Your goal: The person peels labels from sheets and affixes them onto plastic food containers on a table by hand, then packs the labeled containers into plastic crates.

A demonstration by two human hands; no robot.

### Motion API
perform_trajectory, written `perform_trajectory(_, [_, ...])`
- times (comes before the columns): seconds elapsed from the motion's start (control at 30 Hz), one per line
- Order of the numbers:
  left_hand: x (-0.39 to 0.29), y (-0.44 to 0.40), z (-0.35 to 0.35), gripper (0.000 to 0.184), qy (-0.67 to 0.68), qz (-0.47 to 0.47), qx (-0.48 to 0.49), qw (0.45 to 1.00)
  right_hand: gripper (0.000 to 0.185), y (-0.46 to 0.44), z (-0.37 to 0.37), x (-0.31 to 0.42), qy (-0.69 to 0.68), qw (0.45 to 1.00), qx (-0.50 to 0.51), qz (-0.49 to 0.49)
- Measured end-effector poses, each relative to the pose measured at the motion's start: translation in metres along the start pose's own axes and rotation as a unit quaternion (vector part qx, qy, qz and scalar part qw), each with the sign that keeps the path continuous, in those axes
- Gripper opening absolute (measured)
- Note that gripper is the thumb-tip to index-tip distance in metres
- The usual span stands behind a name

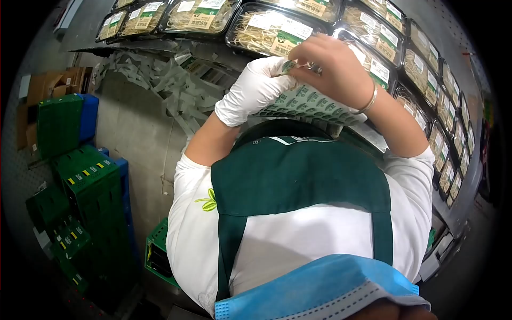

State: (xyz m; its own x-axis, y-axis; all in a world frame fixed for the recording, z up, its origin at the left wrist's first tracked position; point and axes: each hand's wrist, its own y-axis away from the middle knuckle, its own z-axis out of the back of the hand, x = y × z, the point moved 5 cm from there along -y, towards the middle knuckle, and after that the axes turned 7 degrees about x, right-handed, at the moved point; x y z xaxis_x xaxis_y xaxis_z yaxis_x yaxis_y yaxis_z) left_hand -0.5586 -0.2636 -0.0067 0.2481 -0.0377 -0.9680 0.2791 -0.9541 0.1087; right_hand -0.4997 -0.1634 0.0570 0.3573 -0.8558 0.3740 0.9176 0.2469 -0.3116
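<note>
My left hand point(258, 85), in a white glove, is closed with its fingertips around a small green and clear label. Bare and with a bracelet at the wrist, my right hand point(333, 66) pinches at the same spot, its fingertips touching the label's other side. Below both hands lies a sheet of green-printed labels point(314, 104). Just beyond them sits a black tray of sprouts point(256, 33) under clear film, with white and green labels on it.
Rows of packed trays point(424, 69) line the table at the top and right. Peeled backing strips point(181, 96) hang from the table edge at left. Green crates point(88, 170) and cardboard boxes point(58, 85) are stacked at far left. Another green crate point(160, 256) stands on the floor.
</note>
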Motion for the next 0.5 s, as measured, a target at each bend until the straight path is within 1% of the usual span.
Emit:
perform_trajectory(0.03, [0.001,-0.004,-0.002,0.016,0.006,-0.004,0.0,1.0,0.018,0.001,-0.001,0.0,0.008,1.0,-0.003,0.01])
perform_trajectory(0.07, [0.003,-0.008,-0.004,0.021,0.005,-0.005,0.011,1.0,0.016,0.003,0.0,0.0,0.02,0.999,-0.016,0.025])
perform_trajectory(0.1, [-0.001,-0.011,-0.008,0.027,-0.015,-0.001,0.0,1.0,0.014,0.006,0.0,-0.003,0.034,0.999,-0.027,0.023])
perform_trajectory(0.17, [-0.001,-0.013,-0.011,0.031,0.02,-0.014,-0.017,1.0,0.014,0.012,-0.001,-0.015,0.009,1.0,-0.018,0.013])
perform_trajectory(0.2, [0.011,-0.016,-0.009,0.023,0.057,0.003,-0.037,0.998,0.012,0.016,-0.001,-0.021,-0.03,0.999,-0.012,0.006])
perform_trajectory(0.23, [0.016,-0.016,-0.005,0.023,0.058,0.002,-0.03,0.998,0.012,0.02,0.001,-0.024,-0.026,1.0,-0.013,0.001])
perform_trajectory(0.3, [0.021,-0.016,-0.004,0.011,-0.002,0.051,0.023,0.998,0.011,0.026,0.006,-0.03,-0.122,0.992,-0.014,0.005])
perform_trajectory(0.33, [0.02,-0.017,-0.007,0.005,0.035,0.045,-0.007,0.998,0.011,0.027,0.012,-0.038,-0.168,0.985,-0.026,-0.018])
perform_trajectory(0.37, [0.016,-0.017,-0.012,0.007,0.027,0.05,-0.026,0.998,0.009,0.027,0.02,-0.051,-0.186,0.978,-0.009,-0.094])
perform_trajectory(0.4, [0.015,-0.016,-0.011,0.008,0.034,0.053,-0.023,0.998,0.006,0.029,0.028,-0.081,-0.173,0.977,-0.059,-0.107])
perform_trajectory(0.43, [0.015,-0.015,-0.008,0.009,0.04,0.056,-0.02,0.997,0.008,0.029,0.045,-0.116,-0.166,0.967,-0.096,-0.169])
perform_trajectory(0.47, [0.017,-0.015,-0.006,0.009,0.065,0.053,-0.038,0.996,0.011,0.042,0.055,-0.178,-0.242,0.92,-0.171,-0.257])
perform_trajectory(0.5, [0.022,-0.015,-0.001,0.009,0.065,0.052,-0.038,0.996,0.022,0.048,0.071,-0.243,-0.187,0.928,-0.233,-0.224])
